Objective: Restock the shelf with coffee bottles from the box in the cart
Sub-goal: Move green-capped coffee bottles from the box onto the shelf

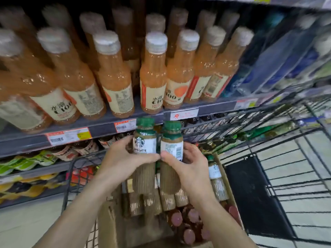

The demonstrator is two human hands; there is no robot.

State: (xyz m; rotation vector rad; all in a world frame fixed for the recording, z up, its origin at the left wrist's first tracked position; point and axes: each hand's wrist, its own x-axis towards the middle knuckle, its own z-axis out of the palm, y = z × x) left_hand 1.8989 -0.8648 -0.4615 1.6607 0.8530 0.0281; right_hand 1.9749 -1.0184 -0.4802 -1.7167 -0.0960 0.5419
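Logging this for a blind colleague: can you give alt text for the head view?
Left hand and right hand each hold a green-capped coffee bottle, second bottle, upright above the cardboard box in the cart. Orange drink bottles fill the shelf beyond.

The 2 coffee bottles [145, 154] in the hands are showing ribbed, clear walls, glossy white paper-like labels and matt green caps. The box [109, 224] under them is looking like plain brown cardboard, matt and slightly rough. The cart [279, 158] is showing thin black wire, seemingly metal. On the shelf [100, 122], the orange bottles [153, 76] are gleaming like clear plastic under ridged whitish caps.
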